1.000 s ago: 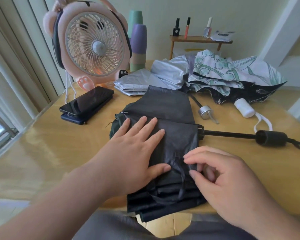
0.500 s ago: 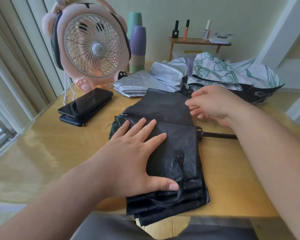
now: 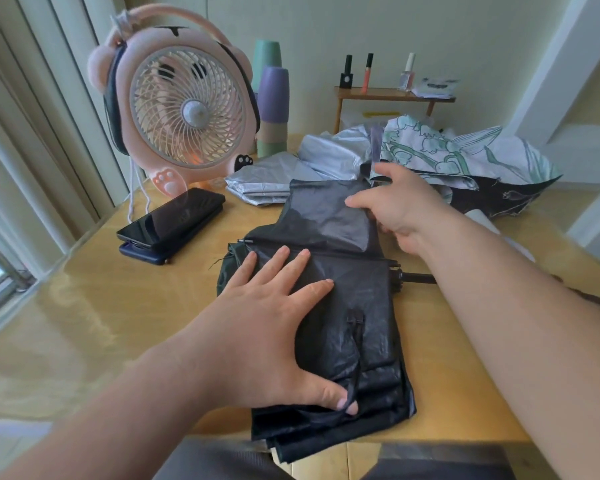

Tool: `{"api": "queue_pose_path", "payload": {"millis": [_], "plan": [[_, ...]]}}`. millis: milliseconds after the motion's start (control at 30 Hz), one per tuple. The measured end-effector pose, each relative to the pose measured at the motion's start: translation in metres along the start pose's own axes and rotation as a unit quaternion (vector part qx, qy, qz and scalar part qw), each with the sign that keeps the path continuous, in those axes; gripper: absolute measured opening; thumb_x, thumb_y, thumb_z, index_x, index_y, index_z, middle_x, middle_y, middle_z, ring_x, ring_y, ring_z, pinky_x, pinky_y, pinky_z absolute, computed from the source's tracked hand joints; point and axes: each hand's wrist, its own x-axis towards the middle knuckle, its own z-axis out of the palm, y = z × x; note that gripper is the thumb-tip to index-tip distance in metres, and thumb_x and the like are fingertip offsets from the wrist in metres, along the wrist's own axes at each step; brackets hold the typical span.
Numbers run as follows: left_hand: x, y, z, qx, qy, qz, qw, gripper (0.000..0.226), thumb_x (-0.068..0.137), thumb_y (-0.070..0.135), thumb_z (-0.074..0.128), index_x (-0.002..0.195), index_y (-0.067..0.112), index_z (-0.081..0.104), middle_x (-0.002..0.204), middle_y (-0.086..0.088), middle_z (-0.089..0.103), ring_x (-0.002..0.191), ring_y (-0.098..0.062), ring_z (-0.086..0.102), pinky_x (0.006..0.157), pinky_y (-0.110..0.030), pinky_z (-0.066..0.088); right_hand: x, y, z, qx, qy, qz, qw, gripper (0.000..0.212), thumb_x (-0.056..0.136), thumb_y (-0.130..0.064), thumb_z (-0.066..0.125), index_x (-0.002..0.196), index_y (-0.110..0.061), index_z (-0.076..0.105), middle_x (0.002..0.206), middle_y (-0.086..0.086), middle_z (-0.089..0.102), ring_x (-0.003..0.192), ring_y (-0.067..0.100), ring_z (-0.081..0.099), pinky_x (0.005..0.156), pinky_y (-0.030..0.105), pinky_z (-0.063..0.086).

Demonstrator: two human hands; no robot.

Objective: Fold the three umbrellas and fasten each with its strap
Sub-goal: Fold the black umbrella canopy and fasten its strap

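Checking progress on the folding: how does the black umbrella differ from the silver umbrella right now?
The black umbrella lies nearest, pleats flattened into a stack; the silver umbrella sits farther back, looser and rumpled. The left hand presses flat on the black one and the right hand grips its far flap, while no hand touches the silver one. The black one's strap hangs loose; the silver one's strap is not visible. Both rest collapsed on the table.

Wooden table (image 3: pixel 430 358): three umbrellas (image 3: pixel 343 306), fan (image 3: pixel 184 109), stacked phones (image 3: pixel 174 223).

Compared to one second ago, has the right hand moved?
Yes. The right hand went from the near edge of the black umbrella to its far flap, away from the person and closer to the fan.
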Motion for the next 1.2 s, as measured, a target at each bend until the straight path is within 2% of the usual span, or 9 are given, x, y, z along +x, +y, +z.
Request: {"api": "queue_pose_path", "payload": {"millis": [67,133,267,433,600,733,833,1100,1200], "plan": [[0.000,0.001,0.000,-0.002,0.001,-0.001,1.000,0.133,0.053,0.107,0.038,0.159,0.042,-0.008,0.166,0.003,-0.028,0.150,-0.017,-0.034,0.124,-0.048,-0.016,0.000,-0.006,0.004,0.011,0.011,-0.029,0.999,0.094,0.072,-0.013,0.085,0.153,-0.028,0.039,0.138,0.001,0.054,0.111,0.017,0.061,0.087,0.034,0.057],[0.000,0.002,-0.001,-0.008,0.001,0.000,1.000,0.132,0.054,0.107,0.039,0.159,0.042,-0.007,0.166,0.002,-0.027,0.150,-0.018,-0.034,0.124,-0.048,-0.017,0.001,-0.012,0.007,0.065,-0.019,-0.023,0.997,0.107,0.062,-0.015,0.088,0.154,-0.029,0.036,0.144,0.005,0.054,0.114,0.023,0.065,0.095,0.040,0.057],[-0.001,0.002,-0.002,-0.016,0.013,0.004,1.000,0.131,0.053,0.107,0.040,0.159,0.043,-0.002,0.167,0.001,-0.024,0.151,-0.019,-0.031,0.124,-0.049,-0.016,-0.016,-0.016,0.007,0.083,-0.046,-0.020,0.995,0.101,0.050,-0.027,0.090,0.143,-0.023,0.053,0.132,0.012,0.065,0.109,0.028,0.070,0.093,0.039,0.056],[-0.003,-0.001,-0.002,-0.028,0.023,0.014,0.999,0.128,0.054,0.105,0.041,0.159,0.043,0.004,0.169,-0.002,-0.018,0.153,-0.020,-0.026,0.125,-0.050,-0.014,-0.073,-0.004,-0.019,0.110,-0.060,-0.086,0.988,0.032,0.080,-0.001,0.077,0.109,-0.013,0.073,0.091,0.004,0.078,0.074,0.010,0.072,0.059,0.014,0.051],[-0.007,-0.003,-0.002,-0.079,0.108,0.048,0.990,0.101,0.069,0.099,0.039,0.152,0.043,0.033,0.161,0.018,0.027,0.153,-0.005,0.002,0.126,-0.049,0.008,-0.121,0.017,-0.035,0.156,-0.062,-0.100,0.981,0.032,0.063,-0.018,0.076,0.094,-0.008,0.074,0.075,-0.001,0.075,0.067,0.001,0.067,0.059,0.009,0.046],[-0.020,-0.006,0.006,-0.201,0.249,0.019,0.947,0.049,0.082,0.076,0.057,0.108,0.036,0.070,0.124,0.025,0.060,0.125,-0.002,0.052,0.106,-0.035,0.044,-0.137,0.031,-0.033,0.123,-0.050,-0.099,0.986,0.018,0.070,-0.015,0.079,0.088,-0.011,0.078,0.078,0.004,0.076,0.075,0.008,0.070,0.070,0.013,0.052],[-0.035,-0.004,0.009,-0.292,0.362,-0.086,0.881,0.040,0.071,0.072,0.068,0.077,0.033,0.061,0.083,0.016,0.065,0.085,-0.006,0.063,0.071,-0.021,0.049,-0.140,0.038,-0.031,0.080,-0.034,-0.109,0.990,0.013,0.080,-0.007,0.079,0.089,-0.017,0.079,0.081,0.005,0.077,0.079,0.011,0.071,0.076,0.015,0.053],[-0.033,0.006,0.005,-0.368,0.343,-0.136,0.854,0.040,0.068,0.049,0.088,0.095,0.038,0.061,0.088,0.019,0.065,0.072,-0.009,0.062,0.064,-0.018,0.047,-0.149,0.037,-0.028,0.039,-0.039,-0.130,0.990,0.016,0.084,-0.005,0.076,0.093,-0.018,0.078,0.082,-0.001,0.078,0.080,0.008,0.072,0.076,0.013,0.053],[-0.032,0.004,0.008,-0.416,0.389,-0.152,0.808,0.051,0.064,0.062,0.083,0.104,0.039,0.060,0.098,0.014,0.065,0.077,-0.014,0.063,0.070,-0.034,0.054,-0.153,0.038,-0.031,0.033,-0.030,-0.136,0.990,0.017,0.082,-0.007,0.077,0.092,-0.021,0.078,0.084,-0.003,0.078,0.081,0.008,0.072,0.076,0.013,0.052]]}}
